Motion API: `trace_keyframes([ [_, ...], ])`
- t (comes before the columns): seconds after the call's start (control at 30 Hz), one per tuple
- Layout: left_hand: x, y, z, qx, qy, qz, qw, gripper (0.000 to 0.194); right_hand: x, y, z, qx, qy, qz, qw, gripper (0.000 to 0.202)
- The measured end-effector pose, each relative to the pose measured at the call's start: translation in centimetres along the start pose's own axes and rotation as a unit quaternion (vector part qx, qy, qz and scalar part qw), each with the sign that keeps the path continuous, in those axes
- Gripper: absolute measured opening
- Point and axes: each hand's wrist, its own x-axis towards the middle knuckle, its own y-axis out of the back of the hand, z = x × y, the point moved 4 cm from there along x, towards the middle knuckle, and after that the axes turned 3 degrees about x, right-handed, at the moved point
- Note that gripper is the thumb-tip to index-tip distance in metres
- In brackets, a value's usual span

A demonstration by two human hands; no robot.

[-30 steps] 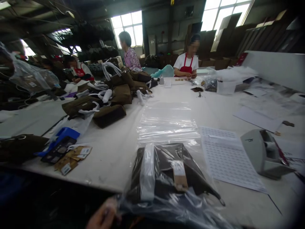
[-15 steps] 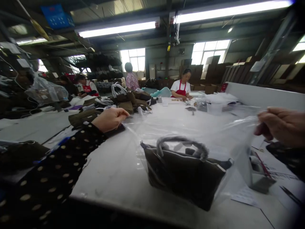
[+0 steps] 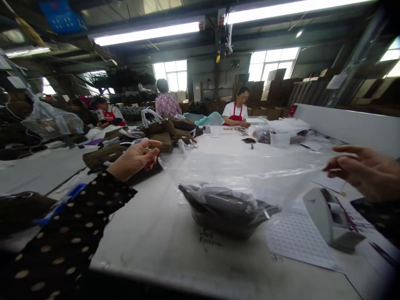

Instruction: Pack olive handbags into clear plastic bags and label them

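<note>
A dark handbag [image 3: 226, 216] lies inside a clear plastic bag [image 3: 237, 166] on the white table, its wrapped handles folded down under the film. The plastic bag's wide mouth faces away from me. My left hand [image 3: 137, 158] hovers just beyond the mouth's left corner, index finger stretched out and the others loosely bent, with nothing seen in it. Off the right corner, my right hand [image 3: 359, 171] is open, its fingers apart and close to the film. Whether a fingertip still touches the film there is hard to see.
Right of the handbag are a grey tape dispenser [image 3: 336, 223], a printed sheet [image 3: 301, 235] and dark scissors [image 3: 383, 253]. Brown handbags [image 3: 162, 139] are piled at the back left. Plastic packaging [image 3: 279, 135] lies farther back. A person in a red apron [image 3: 237, 111] works across the table.
The handbag has sunk and tipped down inside the plastic bag, its handles now pressed flat. Both hands have loosened from the film's corners, which they were pinching. The printed sheet shows more.
</note>
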Motion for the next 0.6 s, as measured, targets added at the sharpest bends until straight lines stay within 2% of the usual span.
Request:
trace_keyframes([
  [0.03, -0.1, -0.4, -1.5, -0.057, 0.002, 0.021, 0.998, 0.058, -1.3, -0.9, 1.7, 0.103, -0.025, -0.027, 0.994, 0.056],
  [0.07, -0.1, -1.3, -2.9, -0.101, 0.002, 0.031, 0.994, 0.070, -2.9, -2.2, 3.4, 0.154, -0.068, -0.060, 0.984, 0.070],
  [0.1, -0.1, -2.5, -4.3, -0.144, 0.006, 0.028, 0.989, 0.082, -4.5, -3.8, 4.9, 0.170, -0.116, -0.096, 0.974, 0.080],
  [0.13, 0.0, -4.1, -5.6, -0.199, 0.016, 0.019, 0.980, 0.089, -5.9, -5.5, 5.9, 0.181, -0.134, -0.130, 0.966, 0.087],
  [0.17, 0.2, -5.8, -6.5, -0.248, 0.027, 0.009, 0.968, 0.089, -7.0, -6.9, 6.5, 0.182, -0.124, -0.127, 0.967, 0.078],
  [0.2, 0.5, -7.4, -7.2, -0.289, 0.034, 0.010, 0.957, 0.081, -7.7, -8.1, 6.7, 0.182, -0.106, -0.103, 0.972, 0.063],
  [0.27, 1.2, -9.9, -7.7, -0.335, 0.034, 0.032, 0.941, 0.056, -7.9, -9.4, 6.4, 0.205, -0.053, -0.011, 0.977, 0.030],
  [0.3, 1.6, -10.7, -7.7, -0.349, 0.028, 0.053, 0.935, 0.047, -7.6, -9.7, 6.1, 0.226, -0.031, 0.037, 0.973, 0.023],
  [0.37, 2.4, -11.6, -7.4, -0.362, 0.017, 0.084, 0.928, 0.042, -6.3, -9.7, 5.7, 0.279, -0.006, 0.098, 0.955, 0.022],
  [0.43, 3.5, -11.9, -7.3, -0.369, 0.024, 0.093, 0.924, 0.043, -4.3, -10.0, 5.8, 0.300, -0.038, 0.105, 0.947, 0.026],
  [0.5, 5.2, -11.9, -7.4, -0.367, 0.039, 0.089, 0.925, 0.045, -2.0, -10.9, 6.3, 0.290, -0.109, 0.092, 0.946, 0.026],
  [0.6, 8.8, -11.2, -7.1, -0.360, 0.041, 0.093, 0.927, 0.043, 2.6, -12.8, 6.2, 0.295, -0.159, 0.096, 0.937, 0.018],
])
